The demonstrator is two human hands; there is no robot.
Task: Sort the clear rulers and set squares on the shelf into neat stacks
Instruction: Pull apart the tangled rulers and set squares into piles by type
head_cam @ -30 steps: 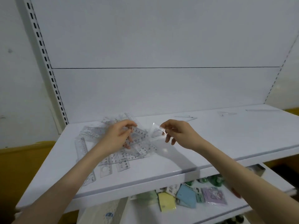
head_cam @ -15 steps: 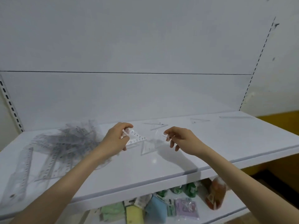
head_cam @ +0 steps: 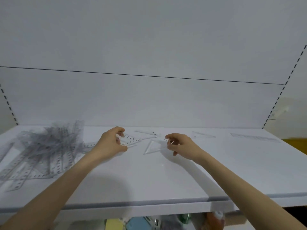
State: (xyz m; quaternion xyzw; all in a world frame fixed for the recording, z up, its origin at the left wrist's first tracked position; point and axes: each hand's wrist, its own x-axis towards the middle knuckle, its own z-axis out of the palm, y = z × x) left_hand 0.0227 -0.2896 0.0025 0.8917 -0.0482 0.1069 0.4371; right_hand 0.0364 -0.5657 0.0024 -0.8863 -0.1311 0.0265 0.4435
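A small clear set square with printed numbers along two edges is being held just over the white shelf, a little left of the shelf's middle. The left hand is gripping it by one corner, thumb below and curled fingers above, so that the rest of the triangle is sticking out toward the right. Just beside it, a second clear set square is lying flat on the shelf between the two hands.

The right hand is hovering near that flat triangle with its fingers curled and thumb and forefinger drawn close together. A faint glint is showing at the fingertips, but whether they are pinching a clear piece cannot be told.

To the left, a jumbled pile of clear rulers is spreading across the shelf, the pieces crossing one another at many angles. Along the back of the shelf, another clear set square is lying behind the hands, a further set square is sitting well to the right, and a single long ruler is lying beyond that, near the right end.

A plain white back panel is rising behind the shelf, with a slotted upright running along its right side. Below the shelf's front edge, a yellow packet and a blue packet are showing on a lower level.
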